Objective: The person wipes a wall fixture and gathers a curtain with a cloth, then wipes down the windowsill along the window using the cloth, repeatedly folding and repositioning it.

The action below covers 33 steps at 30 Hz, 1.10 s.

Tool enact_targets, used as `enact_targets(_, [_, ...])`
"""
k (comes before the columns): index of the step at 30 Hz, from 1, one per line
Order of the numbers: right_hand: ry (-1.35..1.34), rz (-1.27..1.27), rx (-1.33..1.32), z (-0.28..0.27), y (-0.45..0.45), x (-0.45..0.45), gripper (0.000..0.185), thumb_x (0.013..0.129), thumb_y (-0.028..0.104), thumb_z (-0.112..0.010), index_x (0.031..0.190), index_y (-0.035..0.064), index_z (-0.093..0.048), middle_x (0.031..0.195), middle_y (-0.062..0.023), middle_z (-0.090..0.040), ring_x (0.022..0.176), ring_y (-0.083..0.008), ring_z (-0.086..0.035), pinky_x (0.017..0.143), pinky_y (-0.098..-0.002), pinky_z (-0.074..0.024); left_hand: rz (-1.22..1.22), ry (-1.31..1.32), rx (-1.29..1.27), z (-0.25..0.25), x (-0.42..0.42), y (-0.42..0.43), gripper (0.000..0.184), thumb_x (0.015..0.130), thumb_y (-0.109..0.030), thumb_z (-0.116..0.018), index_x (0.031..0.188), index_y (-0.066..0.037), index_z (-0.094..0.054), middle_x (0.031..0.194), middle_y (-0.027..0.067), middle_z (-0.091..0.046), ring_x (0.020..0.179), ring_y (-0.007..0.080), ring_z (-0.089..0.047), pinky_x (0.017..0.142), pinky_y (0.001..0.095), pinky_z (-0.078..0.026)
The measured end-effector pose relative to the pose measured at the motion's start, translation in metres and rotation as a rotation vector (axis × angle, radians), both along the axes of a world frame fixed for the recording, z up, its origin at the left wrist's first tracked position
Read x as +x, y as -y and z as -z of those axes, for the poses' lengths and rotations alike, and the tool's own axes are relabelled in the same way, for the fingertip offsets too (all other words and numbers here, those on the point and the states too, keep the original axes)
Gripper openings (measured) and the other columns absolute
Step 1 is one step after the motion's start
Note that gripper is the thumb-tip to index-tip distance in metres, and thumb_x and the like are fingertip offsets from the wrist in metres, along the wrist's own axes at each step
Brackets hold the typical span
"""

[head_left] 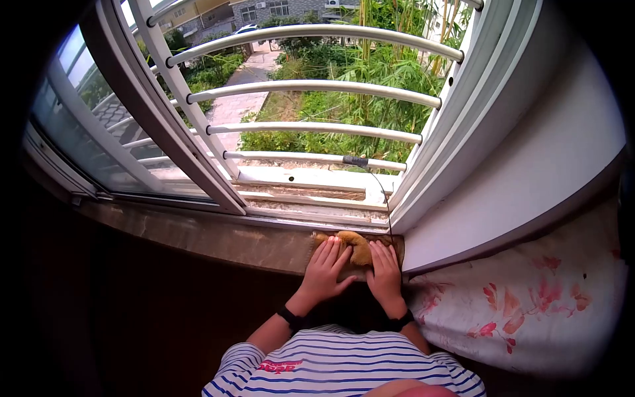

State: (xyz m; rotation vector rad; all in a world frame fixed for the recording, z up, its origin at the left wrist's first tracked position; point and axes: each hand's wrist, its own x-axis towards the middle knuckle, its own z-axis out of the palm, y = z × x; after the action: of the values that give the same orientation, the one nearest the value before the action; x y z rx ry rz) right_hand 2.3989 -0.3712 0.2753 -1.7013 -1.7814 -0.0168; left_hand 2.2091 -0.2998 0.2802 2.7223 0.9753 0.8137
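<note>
A crumpled yellow-brown cloth (359,249) lies on the brown window sill (225,246), just inside the window frame. My left hand (324,268) rests flat at the cloth's left part, its fingers stretched forward over it and the thumb spread to the right. At the cloth's right edge lies my right hand (384,268), palm down, with its fingers extended. Both hands touch the cloth but do not grip it. Under and around them the sill surface looks darker.
White horizontal bars (317,86) cross the open window. A sliding glass pane (92,126) stands at the left. A thin dark cable (385,198) hangs from a bar down to the sill near my right hand. A floral curtain (516,311) is at the right.
</note>
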Motion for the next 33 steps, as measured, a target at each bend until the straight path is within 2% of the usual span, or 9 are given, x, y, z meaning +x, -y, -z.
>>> enact_targets(2, [-0.042,-0.088,0.008,-0.004,0.004,0.006,0.056,0.074,-0.005,-0.059,0.129,0.0015,-0.059,0.132,-0.0153,-0.060,0.130,-0.0324,-0.053,0.115,-0.0504,-0.0357,0.086,0.003,-0.018,-0.007,-0.013,0.006,0.070,0.084,-0.044,-0.072,0.141,-0.008,-0.054,0.143,0.0264,-0.050,0.138,0.0406,-0.044,0.116,0.0485,-0.033])
enact_targets(6, [-0.036,-0.186,0.084,-0.027,0.017,-0.005,0.043,0.077,-0.003,-0.061,0.119,0.0074,-0.066,0.105,-0.0121,-0.068,0.104,-0.0309,-0.065,0.102,-0.0462,-0.0492,0.178,-0.135,0.075,-0.011,-0.060,0.006,0.055,0.084,-0.023,-0.071,0.137,-0.016,-0.059,0.141,0.0177,-0.055,0.134,0.0330,-0.051,0.113,0.0448,-0.040])
enact_targets(7, [0.024,-0.201,0.174,-0.041,0.016,-0.012,0.036,0.079,0.004,-0.067,0.114,0.0103,-0.069,0.087,-0.0074,-0.066,0.083,-0.0264,-0.066,0.080,-0.0407,-0.0552,0.221,-0.093,0.104,-0.018,-0.075,0.004,0.049,0.084,-0.009,-0.065,0.133,-0.017,-0.062,0.135,0.0123,-0.061,0.127,0.0283,-0.058,0.107,0.0418,-0.047])
enact_targets(8, [0.019,-0.204,0.184,-0.044,0.018,-0.016,0.036,0.079,0.004,-0.067,0.114,0.0103,-0.069,0.087,-0.0074,-0.066,0.083,-0.0264,-0.066,0.080,-0.0407,-0.0552,0.217,-0.100,0.112,-0.025,-0.091,0.002,0.049,0.084,-0.009,-0.065,0.133,-0.017,-0.062,0.135,0.0123,-0.061,0.127,0.0283,-0.058,0.107,0.0418,-0.047])
enact_targets(11, [0.167,-0.266,0.144,-0.048,0.027,-0.021,0.029,0.078,0.016,-0.073,0.107,0.0136,-0.071,0.069,-0.0017,-0.061,0.061,-0.0219,-0.062,0.054,-0.0357,-0.0481,0.177,-0.082,0.047,-0.049,-0.144,0.000,0.042,0.085,-0.007,-0.061,0.126,-0.017,-0.067,0.119,0.0077,-0.070,0.108,0.0252,-0.069,0.094,0.0387,-0.056])
enact_targets(18, [0.141,-0.378,0.152,-0.087,-0.019,-0.042,0.027,0.080,0.011,-0.071,0.106,0.0121,-0.072,0.085,-0.0054,-0.071,0.072,-0.0245,-0.067,0.063,-0.0346,-0.0537,-0.035,-0.007,0.142,-0.105,-0.232,-0.027,0.031,0.084,-0.006,-0.063,0.112,-0.013,-0.073,0.108,0.0048,-0.073,0.096,0.0235,-0.071,0.078,0.0366,-0.057])
enact_targets(26, [0.413,-0.164,0.405,-0.128,-0.027,-0.076,0.039,0.079,0.011,-0.064,0.116,0.0176,-0.073,0.114,0.0008,-0.068,0.100,-0.0180,-0.062,0.084,-0.0340,-0.0501,-0.008,0.054,0.675,-0.087,-0.258,-0.077,0.037,0.085,0.000,-0.061,0.118,-0.015,-0.071,0.123,0.0049,-0.069,0.117,0.0237,-0.065,0.098,0.0396,-0.053])
enact_targets(29, [0.366,-0.206,0.191,-0.074,-0.013,-0.083,0.043,0.080,0.006,-0.063,0.121,0.0169,-0.071,0.117,-0.0016,-0.068,0.106,-0.0222,-0.062,0.089,-0.0376,-0.0498,0.005,-0.227,0.430,-0.046,-0.271,-0.085,0.044,0.085,0.002,-0.060,0.125,-0.015,-0.067,0.130,0.0046,-0.066,0.125,0.0233,-0.060,0.105,0.0417,-0.048])
enact_targets(33, [0.153,-0.192,0.002,-0.027,0.025,-0.088,0.042,0.085,0.003,-0.064,0.126,0.0119,-0.067,0.123,-0.0070,-0.067,0.113,-0.0271,-0.062,0.096,-0.0409,-0.0487,-0.029,-0.206,0.242,-0.021,-0.283,-0.057,0.046,0.087,0.003,-0.059,0.127,-0.017,-0.067,0.132,0.0043,-0.065,0.127,0.0219,-0.058,0.108,0.0412,-0.046])
